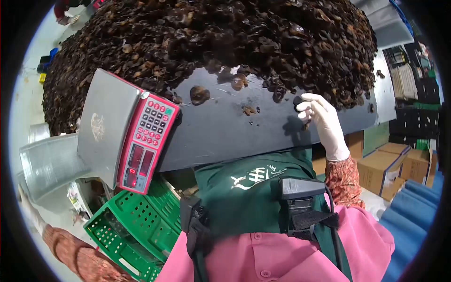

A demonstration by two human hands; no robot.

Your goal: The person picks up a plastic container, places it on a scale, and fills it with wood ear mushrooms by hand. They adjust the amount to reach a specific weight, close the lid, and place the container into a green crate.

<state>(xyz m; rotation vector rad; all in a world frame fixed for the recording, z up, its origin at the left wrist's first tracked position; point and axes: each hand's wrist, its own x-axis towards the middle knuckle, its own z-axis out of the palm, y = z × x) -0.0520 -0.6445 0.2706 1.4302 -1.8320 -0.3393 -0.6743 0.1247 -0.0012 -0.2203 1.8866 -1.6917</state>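
Green apron (249,202) nearest, and pinching a dark piece (297,102) in the gloved right hand (319,115), just above the counter (211,134), near side of the heaped pile (286,42)! Blurred left hand (32,214) by the clear tub (51,164), left; open or closed, can't tell.

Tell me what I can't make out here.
All in the head view:
Left hand: blurred near the left edge.
Dark piece: partly covered by the right hand.
Scale display: digits too small to read.
Green crate: cut off by the bottom edge.
Another person: cut off at top left.
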